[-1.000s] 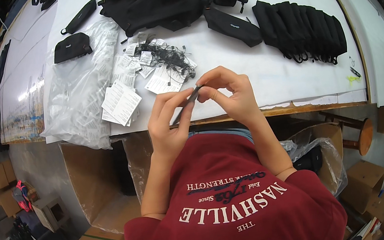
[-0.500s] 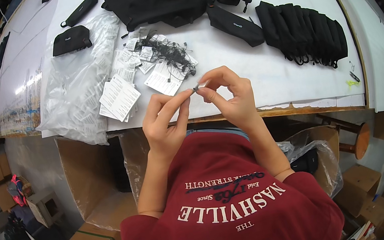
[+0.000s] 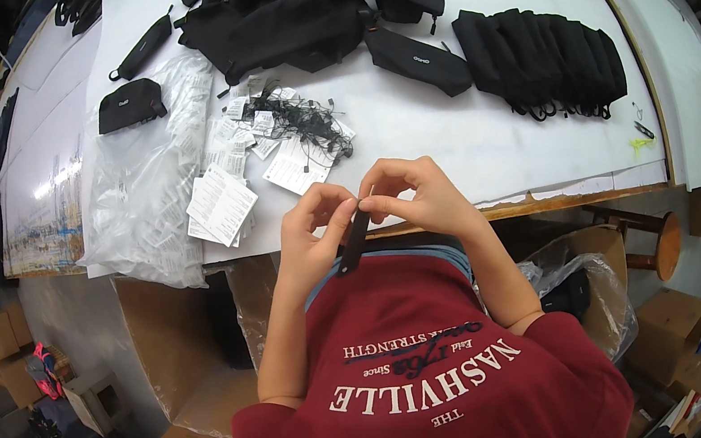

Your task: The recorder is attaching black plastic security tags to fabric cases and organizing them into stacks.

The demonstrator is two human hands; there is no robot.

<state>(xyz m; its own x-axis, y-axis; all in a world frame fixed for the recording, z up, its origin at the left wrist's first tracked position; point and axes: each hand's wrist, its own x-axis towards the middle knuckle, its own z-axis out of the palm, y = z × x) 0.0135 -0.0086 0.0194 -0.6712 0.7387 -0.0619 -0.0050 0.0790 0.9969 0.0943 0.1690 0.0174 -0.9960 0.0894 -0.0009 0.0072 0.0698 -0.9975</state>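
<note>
Black strip point(image 3: 355, 242) dangles just below the fingers point(image 3: 388, 205), left hand point(image 3: 306, 236) and right hand point(image 3: 431, 200) pinching its top together; beyond them, tangled black strings point(image 3: 304, 122) sit on the white surface point(image 3: 484, 144).

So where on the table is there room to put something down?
There's bare white space between the right hand and the row of black pouches. Another patch lies beyond that row, right of the black heap. It's crowded on the left, with a clear plastic bag and white cards.
</note>
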